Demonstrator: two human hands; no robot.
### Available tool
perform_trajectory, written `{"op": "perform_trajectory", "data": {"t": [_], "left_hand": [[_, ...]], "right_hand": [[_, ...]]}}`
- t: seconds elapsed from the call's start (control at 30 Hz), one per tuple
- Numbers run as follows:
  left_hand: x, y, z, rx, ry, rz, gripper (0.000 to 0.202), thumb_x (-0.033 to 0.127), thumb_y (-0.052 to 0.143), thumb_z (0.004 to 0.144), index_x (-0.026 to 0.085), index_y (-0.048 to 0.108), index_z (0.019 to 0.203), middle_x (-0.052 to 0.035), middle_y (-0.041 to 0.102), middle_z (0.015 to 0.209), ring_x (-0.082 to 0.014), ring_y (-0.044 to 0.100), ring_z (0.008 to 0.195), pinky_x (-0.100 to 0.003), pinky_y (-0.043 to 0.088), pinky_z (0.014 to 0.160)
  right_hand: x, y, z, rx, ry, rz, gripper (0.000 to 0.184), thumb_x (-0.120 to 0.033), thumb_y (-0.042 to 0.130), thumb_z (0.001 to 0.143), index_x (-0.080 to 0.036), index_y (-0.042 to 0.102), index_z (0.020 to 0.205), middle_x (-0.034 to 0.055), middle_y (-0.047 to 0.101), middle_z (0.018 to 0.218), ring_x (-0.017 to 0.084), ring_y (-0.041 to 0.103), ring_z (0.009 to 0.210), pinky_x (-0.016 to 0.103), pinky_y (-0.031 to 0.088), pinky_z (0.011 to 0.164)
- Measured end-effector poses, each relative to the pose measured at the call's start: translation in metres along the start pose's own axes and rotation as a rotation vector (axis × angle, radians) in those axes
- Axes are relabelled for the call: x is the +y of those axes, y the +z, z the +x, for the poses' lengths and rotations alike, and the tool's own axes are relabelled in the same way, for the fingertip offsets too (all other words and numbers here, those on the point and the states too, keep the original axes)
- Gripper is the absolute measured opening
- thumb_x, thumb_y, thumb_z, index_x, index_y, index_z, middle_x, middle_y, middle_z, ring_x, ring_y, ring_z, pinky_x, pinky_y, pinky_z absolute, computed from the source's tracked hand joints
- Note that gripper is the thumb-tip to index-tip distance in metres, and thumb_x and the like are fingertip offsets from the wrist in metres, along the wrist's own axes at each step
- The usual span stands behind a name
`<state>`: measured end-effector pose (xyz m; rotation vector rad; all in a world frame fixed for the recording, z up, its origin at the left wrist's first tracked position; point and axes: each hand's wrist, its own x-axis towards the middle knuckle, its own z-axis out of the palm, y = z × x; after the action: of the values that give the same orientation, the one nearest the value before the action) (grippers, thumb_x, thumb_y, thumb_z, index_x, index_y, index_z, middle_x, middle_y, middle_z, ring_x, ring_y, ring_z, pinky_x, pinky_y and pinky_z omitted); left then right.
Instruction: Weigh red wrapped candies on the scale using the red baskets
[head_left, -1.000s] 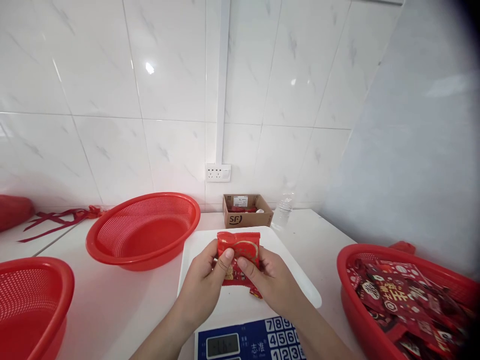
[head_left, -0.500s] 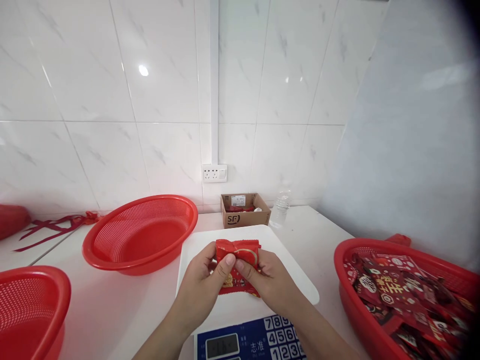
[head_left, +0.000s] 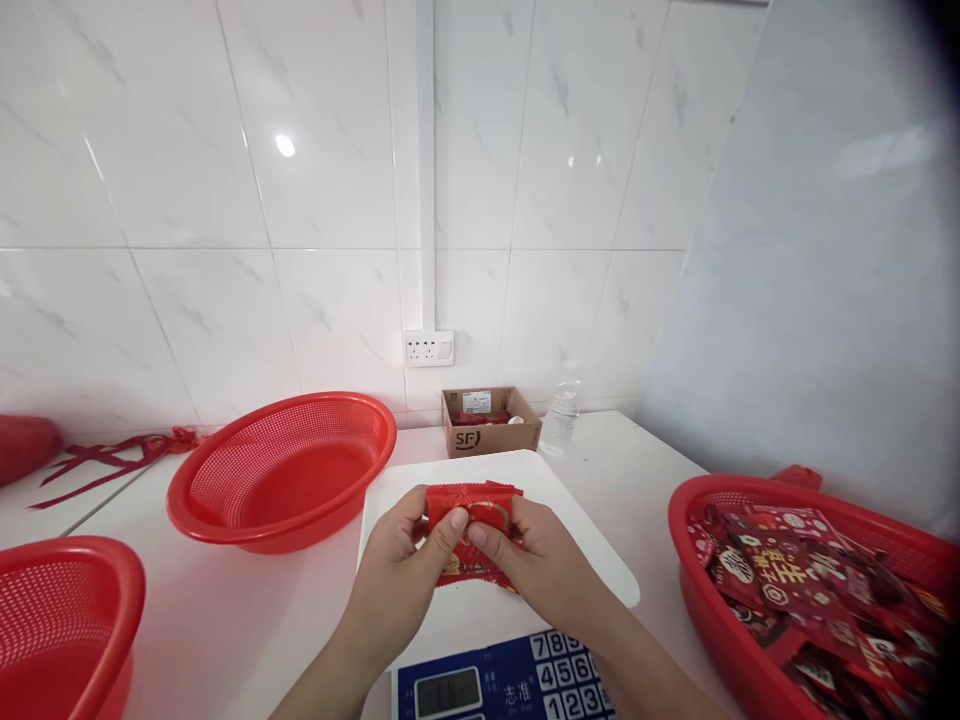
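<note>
Over the white pan (head_left: 570, 540) of a weighing scale, both my hands grip a red snack packet (head_left: 471, 572) with gold and white print. My left hand (head_left: 409, 560) is closed on its left side, the thumb pressing the front. On the right side my right hand (head_left: 529, 555) does the same, its thumb tip close to the other one. Most of my other fingers are hidden behind the packet. Nearer to me lies the scale's blue keypad panel (head_left: 499, 675), with a grey display and number keys partly covered by my right forearm.
On the right stands a red basket (head_left: 686, 510) heaped with red snack packets (head_left: 795, 570). Two more red baskets, one behind (head_left: 281, 400) and one in front (head_left: 124, 600), are on the left. Toward the wall are a cardboard box (head_left: 495, 438) and a clear plastic bottle (head_left: 562, 410).
The packet stays between my hands, its top edge looking slightly flatter and wider. My thumbs remain on its front. The view has shifted very slightly.
</note>
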<state>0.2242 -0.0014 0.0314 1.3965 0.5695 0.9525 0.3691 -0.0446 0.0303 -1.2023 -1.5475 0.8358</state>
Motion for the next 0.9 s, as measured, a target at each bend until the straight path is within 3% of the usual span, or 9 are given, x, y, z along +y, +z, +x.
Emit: {"op": "perform_trajectory", "data": {"t": [0.3, 0.53, 0.7, 0.9], "left_hand": [[0.0000, -0.0014, -0.0007, -0.030, 0.010, 0.019, 0.031, 0.040, 0.059, 0.083, 0.018, 0.063, 0.104, -0.0071, 0.067, 0.105, -0.0216, 0.061, 0.095, -0.032, 0.051, 0.080], [-0.0011, -0.0012, 0.0013, -0.012, 0.004, -0.019, 0.030, 0.040, 0.060, 0.082, 0.019, 0.062, 0.104, -0.0061, 0.068, 0.100, -0.0207, 0.062, 0.090, -0.032, 0.051, 0.078], [-0.0050, -0.0033, 0.0012, -0.024, -0.008, 0.034, 0.026, 0.038, 0.059, 0.083, 0.020, 0.062, 0.101, -0.0045, 0.065, 0.096, -0.0183, 0.059, 0.087, -0.030, 0.050, 0.077], [-0.0049, -0.0042, 0.0016, -0.012, -0.024, 0.154, 0.020, 0.038, 0.056, 0.083, 0.019, 0.060, 0.089, -0.0033, 0.062, 0.088, -0.0173, 0.056, 0.081, -0.029, 0.048, 0.072]], "right_hand": [[-0.0002, 0.0001, 0.0006, 0.092, -0.054, -0.132, 0.032, -0.046, 0.048, 0.088, -0.018, 0.063, 0.084, 0.0035, 0.066, 0.081, 0.020, 0.061, 0.080, 0.033, 0.048, 0.072], [0.0044, -0.0015, -0.0003, 0.072, 0.048, 0.026, 0.037, -0.052, 0.056, 0.081, -0.018, 0.063, 0.093, 0.0022, 0.066, 0.079, 0.014, 0.058, 0.065, 0.026, 0.047, 0.056], [0.0068, -0.0016, 0.0006, 0.129, 0.009, 0.032, 0.036, -0.051, 0.050, 0.085, -0.017, 0.062, 0.091, 0.0043, 0.066, 0.084, 0.016, 0.061, 0.074, 0.027, 0.048, 0.060], [0.0045, -0.0009, 0.0002, 0.126, 0.014, -0.039, 0.034, -0.049, 0.050, 0.086, -0.018, 0.062, 0.089, 0.0043, 0.066, 0.080, 0.015, 0.060, 0.067, 0.026, 0.047, 0.055]]}}
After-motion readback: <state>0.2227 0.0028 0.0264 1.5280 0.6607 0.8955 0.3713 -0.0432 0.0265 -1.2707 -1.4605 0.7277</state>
